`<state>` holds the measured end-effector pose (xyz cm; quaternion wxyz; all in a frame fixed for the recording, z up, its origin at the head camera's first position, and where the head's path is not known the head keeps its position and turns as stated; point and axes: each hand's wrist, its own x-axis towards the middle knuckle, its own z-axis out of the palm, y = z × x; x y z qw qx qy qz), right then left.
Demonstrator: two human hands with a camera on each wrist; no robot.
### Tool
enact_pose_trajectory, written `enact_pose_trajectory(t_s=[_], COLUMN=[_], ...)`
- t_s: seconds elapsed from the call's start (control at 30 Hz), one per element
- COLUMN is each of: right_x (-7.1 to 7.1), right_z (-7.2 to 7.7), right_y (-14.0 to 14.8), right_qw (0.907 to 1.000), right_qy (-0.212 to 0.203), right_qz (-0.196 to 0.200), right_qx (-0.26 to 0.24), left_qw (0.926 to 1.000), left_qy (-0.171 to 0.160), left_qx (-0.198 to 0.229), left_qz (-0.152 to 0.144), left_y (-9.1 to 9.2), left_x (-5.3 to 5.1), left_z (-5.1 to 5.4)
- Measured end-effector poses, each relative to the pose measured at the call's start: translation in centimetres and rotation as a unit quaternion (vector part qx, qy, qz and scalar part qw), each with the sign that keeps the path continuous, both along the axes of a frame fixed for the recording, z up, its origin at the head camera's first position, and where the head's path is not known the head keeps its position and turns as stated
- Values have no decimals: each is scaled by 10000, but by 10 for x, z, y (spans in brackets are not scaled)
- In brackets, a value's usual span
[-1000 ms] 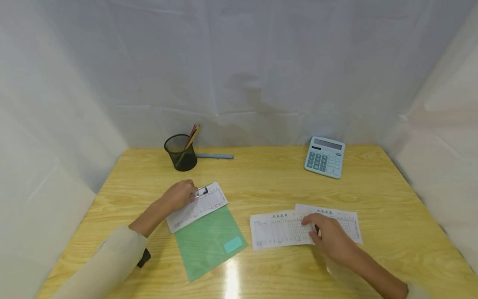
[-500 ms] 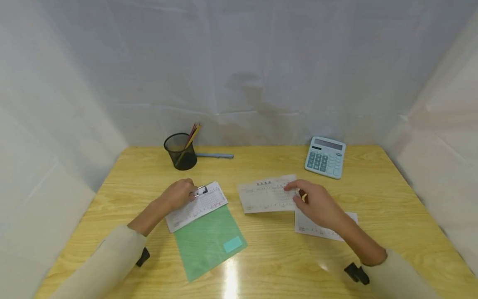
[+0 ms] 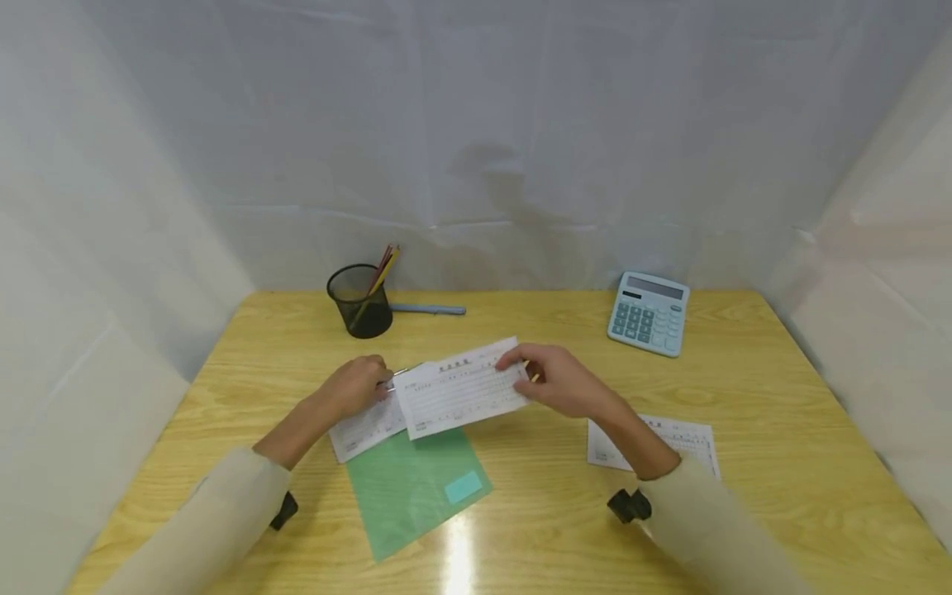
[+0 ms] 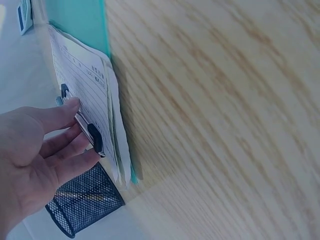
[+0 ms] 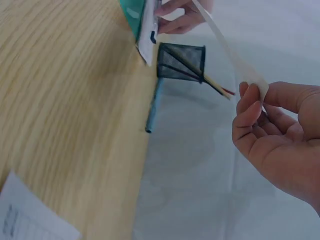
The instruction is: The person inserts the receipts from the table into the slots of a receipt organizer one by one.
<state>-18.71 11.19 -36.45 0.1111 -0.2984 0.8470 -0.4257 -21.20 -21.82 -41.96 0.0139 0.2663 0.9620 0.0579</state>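
My left hand [image 3: 359,388] pinches the metal clip [image 4: 82,120] at the top of a green clipboard [image 3: 416,487]. Printed form sheets [image 4: 82,75] lie stacked on the board beneath the clip, covering its upper part. Between thumb and fingers, my right hand [image 3: 558,380] holds one more printed form [image 3: 461,392] by its right end. This form is raised and tilted over the stack, its left end close to the clip, and hides part of the sheets. Whether it touches them I cannot tell. Another form [image 3: 687,442] lies on the table, partly behind my right forearm.
A black mesh pen cup [image 3: 360,302] with pencils stands at the back left, with a blue pen [image 3: 435,310] lying beside it. A light blue calculator [image 3: 649,314] is at the back right of the wooden table [image 3: 535,529]. White sheeting [image 3: 476,165] surrounds the table.
My right hand has lifted the form from the table and carried it left, over the clipboard. The sheet that it overlapped stays on the right. My left hand has kept its place at the clip.
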Motion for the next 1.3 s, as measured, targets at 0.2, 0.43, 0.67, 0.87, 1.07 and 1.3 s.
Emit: enact_pose_trajectory(t_s=[0.2,0.43,0.67,0.87,1.07,1.3], right_x=[-20,-31,-34,-38,-40,-40], right_z=[-24,-46,-53,-56,-56,-60], right_y=[-27,-56,-84,-100,-117,-130], right_qw=[9984,9926,9878,9878,9866,9784], right_qy=[-374,-978,-1072,-927,-733,-571], right_qz=[386,448,357,342,185,-114], right_qx=[170,566,1076,1201,1445,1982], left_qw=[10000,9998,9998,9999,9999,9999], left_qy=[-80,-207,-202,-131,-84,-77], left_qx=[12,54,-15,56,83,78], left_qz=[46,49,53,20,-28,8], left_y=[1,1,-1,-2,-5,-2], left_x=[-1,-2,-2,-3,-4,-2], left_z=[0,0,-1,-2,0,-3])
